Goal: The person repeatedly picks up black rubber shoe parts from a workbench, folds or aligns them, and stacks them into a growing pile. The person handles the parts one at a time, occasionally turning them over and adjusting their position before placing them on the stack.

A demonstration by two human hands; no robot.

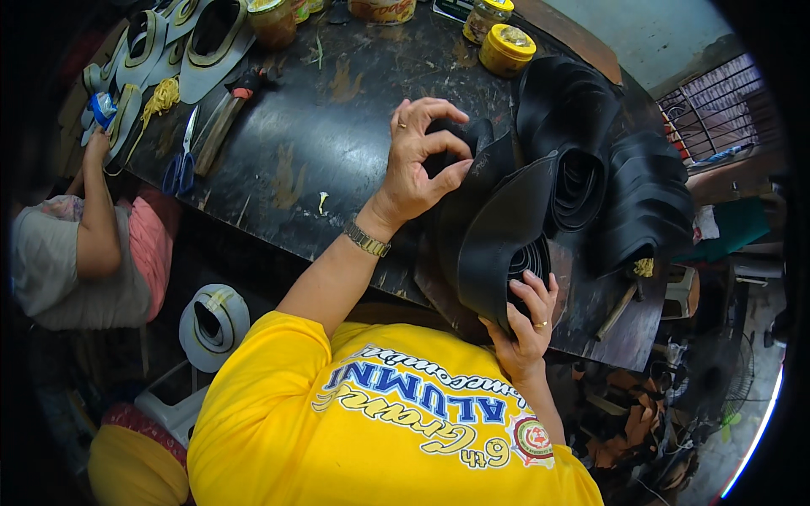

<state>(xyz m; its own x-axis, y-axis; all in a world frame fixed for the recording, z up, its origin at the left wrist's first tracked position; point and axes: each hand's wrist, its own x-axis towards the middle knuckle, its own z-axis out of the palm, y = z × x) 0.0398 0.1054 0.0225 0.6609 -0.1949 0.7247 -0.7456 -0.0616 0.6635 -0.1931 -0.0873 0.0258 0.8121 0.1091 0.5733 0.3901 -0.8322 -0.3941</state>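
Rubber strip (498, 228), black and curled, lies on the dark worktable (321, 143) running from the right hand (527, 325), which grips its near end, away toward the left hand (418, 160) pinching its far end.

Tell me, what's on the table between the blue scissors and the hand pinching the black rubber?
Mostly bare dark tabletop in the head view, with only a small pale scrap between the scissors and the left hand.

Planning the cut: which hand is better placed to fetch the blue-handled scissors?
Left. The left hand pinches the rubber roll nearer the scissors; the right hand grips its far lower edge.
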